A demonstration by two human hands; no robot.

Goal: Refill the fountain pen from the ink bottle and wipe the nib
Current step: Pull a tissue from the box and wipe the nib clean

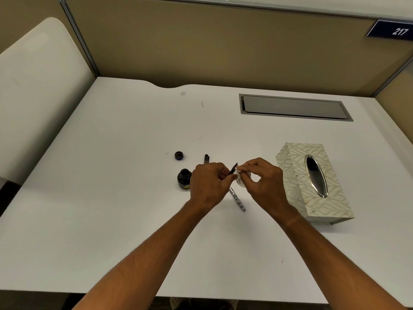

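While the left hand (207,184) pinches the pen (233,170) and the right hand (261,177) presses a tissue (239,178) on its nib, the ink bottle (184,179) sits uncapped just left of the left knuckles (elbow nudge = spill); wet nib could smear fingertips

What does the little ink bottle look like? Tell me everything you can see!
The ink bottle is small, squat and dark, seemingly glass, with a yellowish label low on its front. It stands upright and open on the white desk; its round cap lies apart behind it. The left hand is just beside it and hides its right edge; whether they touch cannot be told.
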